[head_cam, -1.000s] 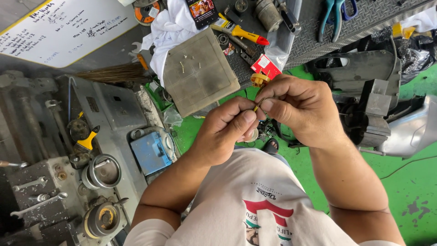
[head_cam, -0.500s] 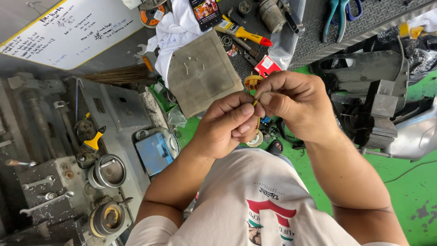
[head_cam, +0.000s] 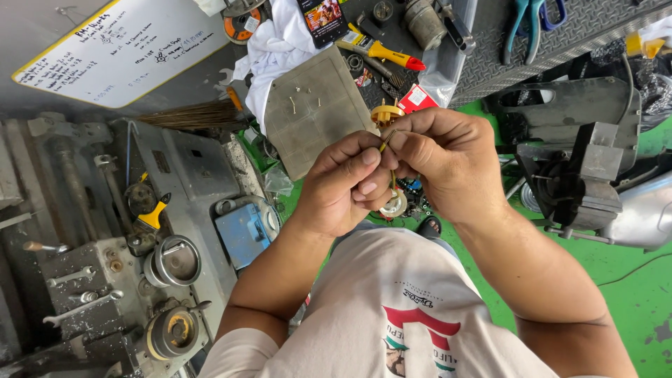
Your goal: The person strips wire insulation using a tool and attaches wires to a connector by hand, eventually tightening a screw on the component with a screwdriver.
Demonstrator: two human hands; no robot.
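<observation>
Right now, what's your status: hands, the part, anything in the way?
Left hand and right hand together, fingertips pinching a thin yellow-tipped wire. Small ring hangs beneath. Nothing between the hands and the wire.

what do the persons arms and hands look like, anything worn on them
Both arms are bare from the short sleeves of a pale T-shirt with a red print down to the fingers. The left hand and right hand wear no gloves, watch or rings that show.
</observation>
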